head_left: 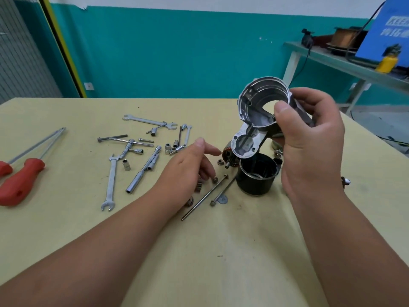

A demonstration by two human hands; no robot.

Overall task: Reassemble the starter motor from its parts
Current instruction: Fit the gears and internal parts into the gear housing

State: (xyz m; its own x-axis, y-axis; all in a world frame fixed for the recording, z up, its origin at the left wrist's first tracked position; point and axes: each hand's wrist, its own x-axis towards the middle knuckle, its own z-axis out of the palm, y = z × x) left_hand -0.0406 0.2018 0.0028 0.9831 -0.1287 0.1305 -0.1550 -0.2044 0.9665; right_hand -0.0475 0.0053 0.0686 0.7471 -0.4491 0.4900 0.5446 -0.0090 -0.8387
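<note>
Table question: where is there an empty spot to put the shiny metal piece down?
The table is bare in front, between the two forearms, and between the red screwdrivers and long wrench. It is crowded around the black can and sockets.

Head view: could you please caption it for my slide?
Right hand lifts aluminium housing above black motor casing; left hand reaches toward small parts.

Workshop, spanners (pixel 150 122) and sockets (pixel 126 164) strewn on table (pixel 66 218), red-handled screwdrivers (pixel 21 178), blue machine (pixel 385 29) on side bench (pixel 327 56), teal-painted wall (pixel 177 52)
</note>
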